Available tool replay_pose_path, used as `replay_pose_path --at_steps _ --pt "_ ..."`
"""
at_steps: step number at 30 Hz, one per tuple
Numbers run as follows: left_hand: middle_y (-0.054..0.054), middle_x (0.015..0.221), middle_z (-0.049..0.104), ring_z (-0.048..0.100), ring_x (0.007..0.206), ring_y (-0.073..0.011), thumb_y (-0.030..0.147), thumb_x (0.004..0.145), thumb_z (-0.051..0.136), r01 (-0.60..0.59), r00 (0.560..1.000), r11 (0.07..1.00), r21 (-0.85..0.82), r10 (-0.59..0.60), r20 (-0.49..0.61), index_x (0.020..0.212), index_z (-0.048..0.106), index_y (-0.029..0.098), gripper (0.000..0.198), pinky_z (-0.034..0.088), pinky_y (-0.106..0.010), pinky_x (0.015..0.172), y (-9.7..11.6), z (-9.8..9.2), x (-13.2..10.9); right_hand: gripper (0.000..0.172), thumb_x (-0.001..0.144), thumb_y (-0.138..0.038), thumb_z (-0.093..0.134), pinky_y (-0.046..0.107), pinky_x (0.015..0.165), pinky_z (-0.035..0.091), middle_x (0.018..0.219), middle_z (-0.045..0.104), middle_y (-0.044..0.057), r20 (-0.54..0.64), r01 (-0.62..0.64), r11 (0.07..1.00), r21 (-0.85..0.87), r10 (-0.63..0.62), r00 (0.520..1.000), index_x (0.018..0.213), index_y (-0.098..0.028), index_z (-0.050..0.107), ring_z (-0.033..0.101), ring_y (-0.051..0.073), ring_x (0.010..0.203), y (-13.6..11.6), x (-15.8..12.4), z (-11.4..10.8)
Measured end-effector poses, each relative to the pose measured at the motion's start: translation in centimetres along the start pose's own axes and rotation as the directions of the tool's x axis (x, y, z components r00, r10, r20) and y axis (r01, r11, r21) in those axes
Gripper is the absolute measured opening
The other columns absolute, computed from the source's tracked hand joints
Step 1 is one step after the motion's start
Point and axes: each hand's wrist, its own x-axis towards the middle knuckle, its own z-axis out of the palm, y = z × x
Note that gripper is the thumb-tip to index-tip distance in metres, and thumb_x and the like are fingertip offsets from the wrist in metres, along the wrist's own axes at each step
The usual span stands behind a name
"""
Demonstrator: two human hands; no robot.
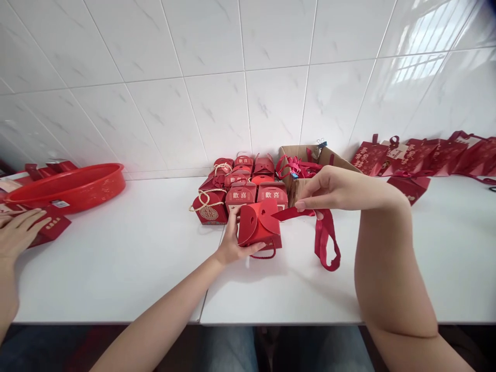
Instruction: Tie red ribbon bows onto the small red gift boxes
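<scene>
My left hand (232, 243) is closed around a small red gift box (258, 227), holding it tilted just above the white table. The box has rounded overlapping flaps with holes, and a dark red cord handle hangs at its lower side. My right hand (325, 191) pinches a dark red ribbon (327, 240) between thumb and fingers. One end of the ribbon reaches the box's upper right side; whether it passes through a hole I cannot tell. The rest hangs in a loop below my right hand.
Several red boxes (240, 194), some with gold cords, stand behind. An open cardboard box (341, 160) holds red ribbons. Red bags (416, 155) line the wall at right. At left are a red basin (89, 188) and another person's hand (17, 232) on a red box (50, 225).
</scene>
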Motion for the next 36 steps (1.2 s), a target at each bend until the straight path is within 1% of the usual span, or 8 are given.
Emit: replay_pose_path --at_steps 4,7,9,13,20,27,32,36 --pt "-0.015 0.127 0.04 0.048 0.114 -0.0304 0.034 0.058 0.08 -0.114 0.99 0.988 0.107 0.122 -0.069 0.133 0.022 0.023 0.096 0.042 -0.046 0.096 -0.3 0.1 0.1 0.031 0.082 -0.039 0.061 0.023 0.038 0.024 0.048 0.045 -0.003 -0.036 -0.15 0.988 0.028 0.151 0.988 0.06 -0.018 0.066 0.035 0.005 0.041 -0.8 0.6 0.4" --pt "-0.015 0.126 0.039 0.048 0.112 -0.0309 0.032 0.056 0.081 -0.163 0.98 0.974 0.154 0.178 -0.086 0.133 0.022 0.023 0.098 0.042 -0.048 0.095 -0.2 0.1 0.2 0.032 0.08 -0.041 0.061 0.023 0.042 0.026 0.051 0.047 -0.002 -0.003 -0.25 0.968 0.01 0.25 0.968 0.059 -0.017 0.064 0.036 0.006 0.044 -1.5 1.0 0.5" --pt "-0.014 0.125 0.039 0.048 0.112 -0.0309 0.031 0.055 0.081 -0.18 0.976 0.967 0.181 0.199 -0.094 0.133 0.022 0.023 0.098 0.042 -0.048 0.094 -0.1 0.0 0.3 0.033 0.078 -0.042 0.062 0.024 0.044 0.028 0.052 0.048 -0.002 0.024 -0.282 0.959 -0.012 0.282 0.959 0.058 -0.016 0.063 0.038 0.007 0.047 -1.7 1.2 0.6" --pt "-0.015 0.125 0.039 0.048 0.113 -0.0318 0.032 0.055 0.082 -0.194 0.973 0.963 0.19 0.214 -0.09 0.133 0.022 0.022 0.099 0.042 -0.047 0.093 -0.2 0.0 0.3 0.036 0.075 -0.046 0.063 0.025 0.046 0.028 0.052 0.047 -0.002 0.025 -0.281 0.96 -0.02 0.281 0.959 0.054 -0.016 0.059 0.038 0.008 0.047 -1.6 1.6 0.7" --pt "-0.016 0.128 0.038 0.047 0.115 -0.0333 0.035 0.053 0.083 -0.185 0.978 0.967 0.175 0.199 -0.065 0.134 0.021 0.023 0.103 0.042 -0.049 0.094 -0.8 0.0 0.3 0.037 0.078 -0.044 0.061 0.025 0.047 0.026 0.052 0.048 -0.002 0.038 -0.229 0.973 0.032 0.228 0.973 0.054 -0.016 0.057 0.036 0.007 0.047 -1.2 1.8 0.9" --pt "-0.015 0.126 0.039 0.046 0.115 -0.0337 0.033 0.054 0.082 -0.193 0.978 0.965 0.177 0.204 -0.047 0.133 0.021 0.023 0.1 0.042 -0.05 0.093 -0.8 0.0 0.3 0.034 0.077 -0.047 0.061 0.026 0.049 0.029 0.054 0.053 -0.001 0.074 -0.21 0.976 0.05 0.206 0.976 0.062 -0.017 0.064 0.044 0.009 0.05 -1.2 1.6 0.7" --pt "-0.015 0.126 0.038 0.048 0.111 -0.0311 0.035 0.056 0.08 -0.207 0.976 0.965 0.159 0.215 -0.036 0.132 0.021 0.022 0.097 0.042 -0.049 0.094 -0.6 0.0 0.3 0.034 0.076 -0.045 0.062 0.026 0.048 0.028 0.053 0.052 -0.001 0.064 -0.244 0.97 0.012 0.243 0.968 0.058 -0.016 0.062 0.043 0.009 0.049 -1.1 1.7 0.6" --pt "-0.015 0.126 0.038 0.048 0.11 -0.0302 0.035 0.056 0.08 -0.203 0.977 0.967 0.155 0.211 -0.039 0.133 0.021 0.022 0.098 0.043 -0.049 0.093 -0.5 -0.1 0.3 0.031 0.077 -0.044 0.061 0.025 0.048 0.029 0.054 0.054 -0.001 0.069 -0.279 0.96 -0.006 0.278 0.958 0.061 -0.017 0.065 0.044 0.009 0.05 -0.9 1.6 0.5"
